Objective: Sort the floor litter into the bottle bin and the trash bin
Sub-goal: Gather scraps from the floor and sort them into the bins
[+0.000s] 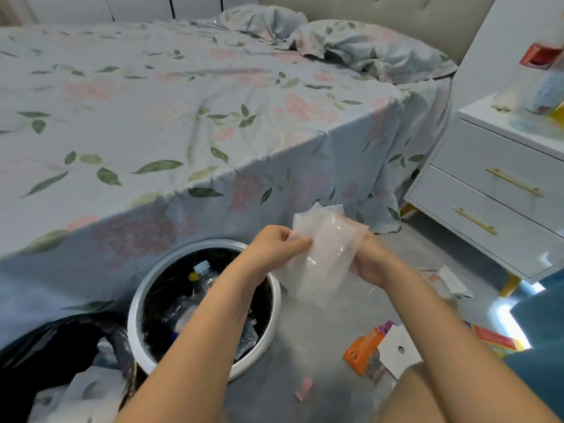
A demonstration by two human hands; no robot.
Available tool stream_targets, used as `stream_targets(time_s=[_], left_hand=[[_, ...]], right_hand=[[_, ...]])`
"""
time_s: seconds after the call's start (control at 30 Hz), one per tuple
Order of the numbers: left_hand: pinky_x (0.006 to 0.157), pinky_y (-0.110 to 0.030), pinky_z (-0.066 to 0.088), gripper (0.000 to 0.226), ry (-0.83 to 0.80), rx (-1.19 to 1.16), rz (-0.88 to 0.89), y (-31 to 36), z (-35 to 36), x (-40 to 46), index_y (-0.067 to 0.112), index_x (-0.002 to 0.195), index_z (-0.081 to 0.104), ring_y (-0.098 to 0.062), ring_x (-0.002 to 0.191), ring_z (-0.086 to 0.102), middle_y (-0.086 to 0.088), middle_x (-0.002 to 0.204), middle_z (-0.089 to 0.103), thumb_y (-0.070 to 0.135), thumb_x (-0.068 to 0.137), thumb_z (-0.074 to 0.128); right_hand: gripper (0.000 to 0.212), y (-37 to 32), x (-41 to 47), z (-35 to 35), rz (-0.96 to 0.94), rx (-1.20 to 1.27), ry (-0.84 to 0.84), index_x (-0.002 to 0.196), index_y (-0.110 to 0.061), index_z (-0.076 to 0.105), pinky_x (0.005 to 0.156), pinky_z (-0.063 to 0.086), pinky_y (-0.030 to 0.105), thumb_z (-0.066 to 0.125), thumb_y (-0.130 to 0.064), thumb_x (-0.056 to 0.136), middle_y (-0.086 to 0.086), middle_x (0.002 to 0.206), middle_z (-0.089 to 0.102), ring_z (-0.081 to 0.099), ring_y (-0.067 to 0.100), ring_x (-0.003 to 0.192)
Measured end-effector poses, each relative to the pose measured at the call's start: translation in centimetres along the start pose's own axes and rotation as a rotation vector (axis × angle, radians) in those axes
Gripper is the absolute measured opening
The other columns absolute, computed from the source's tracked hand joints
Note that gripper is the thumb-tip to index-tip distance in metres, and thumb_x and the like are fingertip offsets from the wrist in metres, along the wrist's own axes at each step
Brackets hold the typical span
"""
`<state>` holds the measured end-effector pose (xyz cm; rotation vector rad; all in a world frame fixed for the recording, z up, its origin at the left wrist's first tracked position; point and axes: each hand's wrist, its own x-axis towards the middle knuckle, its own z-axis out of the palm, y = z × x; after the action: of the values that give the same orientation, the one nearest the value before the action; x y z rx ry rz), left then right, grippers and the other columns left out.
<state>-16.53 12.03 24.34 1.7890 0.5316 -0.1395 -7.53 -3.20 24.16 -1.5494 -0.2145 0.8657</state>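
Both hands are raised in front of the bed, holding a bundle of clear plastic wrappers between them. The left hand has its fingers curled, pinching the left edge of the plastic between thumb and fingertips. The right hand grips the right side from behind, its fingers mostly hidden by the sheets, so how tightly they close cannot be told beyond that they hold the plastic.

Below the left forearm stands the round white bin lined in black, with clear plastic bottles lying inside. Just to its left, touching it, is the black-bagged trash bin with pale wrappers in it.

On the grey floor to the right lie an orange packet, a white card with a hole, a small pink scrap, and a red and yellow wrapper. A white nightstand stands beside the bed.
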Motion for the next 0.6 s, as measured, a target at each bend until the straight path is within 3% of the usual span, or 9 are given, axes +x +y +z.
stream_targets(time_s=[0.07,0.1,0.17,0.2,0.3,0.4,0.47,0.6], left_hand=[[0.065,-0.027,0.043,0.026,0.086,-0.035,-0.020,-0.1,-0.5,-0.2,0.009,0.081,0.062,-0.019,0.074,0.057,-0.003,0.080,0.062,0.034,0.088,0.065],[0.065,-0.027,0.045,0.024,0.130,-0.058,-0.024,-0.1,-0.9,-0.2,0.011,0.081,0.062,-0.019,0.074,0.058,-0.003,0.080,0.063,0.033,0.088,0.066],[0.061,-0.025,0.046,0.019,0.230,-0.106,-0.020,-0.2,-1.6,-0.5,0.013,0.086,0.062,-0.016,0.072,0.061,-0.001,0.082,0.065,0.029,0.085,0.071],[0.059,-0.024,0.046,0.024,0.275,-0.144,-0.027,-0.2,-2.1,-0.8,0.014,0.096,0.060,-0.014,0.072,0.062,-0.001,0.087,0.066,0.027,0.082,0.074],[0.070,-0.030,0.051,0.063,0.333,-0.219,-0.076,-0.3,-3.9,-2.1,0.013,0.123,0.050,-0.018,0.088,0.066,-0.003,0.105,0.066,0.032,0.073,0.082],[0.077,-0.036,0.055,0.040,0.279,-0.205,-0.049,-0.9,-6.6,-4.0,0.009,0.104,0.072,-0.021,0.082,0.070,-0.006,0.093,0.075,0.033,0.073,0.081],[0.075,-0.035,0.055,0.026,0.295,-0.222,0.004,-1.8,-8.5,-5.6,0.010,0.096,0.075,-0.023,0.079,0.071,-0.009,0.089,0.076,0.025,0.075,0.080],[0.077,-0.036,0.056,0.020,0.384,-0.280,0.053,-6.1,-11.8,-9.6,0.007,0.098,0.073,-0.023,0.083,0.072,-0.010,0.092,0.076,0.015,0.079,0.076]], right_hand=[[0.069,-0.6,0.2,1.0,0.013,0.117,-0.085,0.106,-0.022,0.068,0.081,0.053,0.034,0.014,-0.063,0.094,0.005,0.104,0.073,0.070,0.018,0.093],[0.076,-0.8,0.5,1.3,-0.005,0.149,-0.107,0.113,-0.020,0.066,0.085,0.053,0.038,0.012,-0.069,0.090,0.006,0.110,0.072,0.069,0.021,0.100],[0.065,-0.7,0.9,2.3,-0.067,0.134,-0.106,0.121,-0.016,0.062,0.088,0.053,0.042,0.034,-0.064,0.087,0.009,0.115,0.070,0.066,0.025,0.106],[0.052,-0.4,1.1,2.8,-0.103,0.107,-0.088,0.120,-0.012,0.062,0.085,0.055,0.041,0.049,-0.051,0.088,0.010,0.114,0.070,0.067,0.028,0.105],[0.028,0.2,1.8,4.7,-0.200,0.002,-0.020,0.115,-0.005,0.064,0.075,0.057,0.038,0.064,-0.010,0.087,0.013,0.105,0.072,0.069,0.029,0.094],[0.032,0.4,2.2,7.4,-0.232,-0.014,-0.102,0.119,-0.005,0.062,0.077,0.056,0.039,0.064,-0.007,0.087,0.016,0.110,0.070,0.068,0.030,0.096],[0.033,0.3,2.1,9.7,-0.256,-0.017,-0.148,0.120,-0.004,0.061,0.074,0.057,0.035,0.064,-0.005,0.087,0.016,0.108,0.070,0.069,0.026,0.093],[0.030,1.1,1.5,14.9,-0.248,-0.079,-0.297,0.115,-0.012,0.064,0.075,0.059,0.033,0.067,-0.006,0.085,0.010,0.102,0.072,0.070,0.021,0.090]])
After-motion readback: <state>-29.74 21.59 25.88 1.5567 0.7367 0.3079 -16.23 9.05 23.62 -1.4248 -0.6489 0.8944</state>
